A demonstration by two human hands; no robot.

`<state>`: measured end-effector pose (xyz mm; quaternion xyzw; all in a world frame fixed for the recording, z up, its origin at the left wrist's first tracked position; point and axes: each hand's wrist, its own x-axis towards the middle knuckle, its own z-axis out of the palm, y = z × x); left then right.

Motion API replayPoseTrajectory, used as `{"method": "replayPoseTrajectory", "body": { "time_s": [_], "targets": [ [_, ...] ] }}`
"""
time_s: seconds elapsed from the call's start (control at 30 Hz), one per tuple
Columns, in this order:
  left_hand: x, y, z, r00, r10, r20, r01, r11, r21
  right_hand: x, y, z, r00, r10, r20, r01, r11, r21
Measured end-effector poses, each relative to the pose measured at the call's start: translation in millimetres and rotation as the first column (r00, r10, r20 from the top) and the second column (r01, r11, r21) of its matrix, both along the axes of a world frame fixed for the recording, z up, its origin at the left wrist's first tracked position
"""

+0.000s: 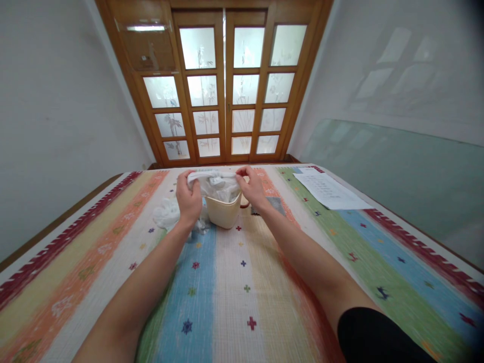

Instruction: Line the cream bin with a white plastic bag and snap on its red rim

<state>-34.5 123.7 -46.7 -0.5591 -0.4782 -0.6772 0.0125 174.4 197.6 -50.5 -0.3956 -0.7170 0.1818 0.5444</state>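
A small cream bin stands on the striped cloth of the table. Over its mouth I hold a thin white plastic bag, stretched between both hands. My left hand pinches the bag's left edge, fingers closed. On the right edge my right hand is closed in the same way. Another crumpled white plastic bag lies on the cloth just left of the bin, beside my left wrist.
A printed sheet of paper lies at the far right of the table. A dark grey patch shows behind my right wrist. Wooden glass-paned doors stand beyond the table. A glass panel leans along the right wall.
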Motion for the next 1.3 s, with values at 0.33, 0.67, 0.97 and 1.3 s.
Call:
{"method": "replayPoseTrajectory", "body": {
  "time_s": [0.33, 0.67, 0.97, 1.3],
  "targets": [
    [-8, -11, 17.2, 0.785, 0.158, -0.599, -0.142, 0.987, 0.075, -9, -27, 15.0, 0.925, 0.154, 0.348, -0.235, 0.951, 0.202],
    [-16, -4, 20.1, 0.586, 0.068, -0.807, 0.031, 0.994, 0.106, -11, -34, 11.3, 0.916, 0.347, 0.201, -0.39, 0.885, 0.253],
    [-20, -2, 20.3, 0.612, 0.136, -0.779, 0.024, 0.981, 0.191, -10, -35, 20.0, 0.733, 0.656, -0.179, -0.651, 0.753, 0.096],
    [-20, -2, 18.4, 0.691, 0.071, -0.719, 0.045, 0.989, 0.142, -7, -38, 23.8, 0.798, 0.522, -0.302, -0.552, 0.834, -0.016]
  ]
}}
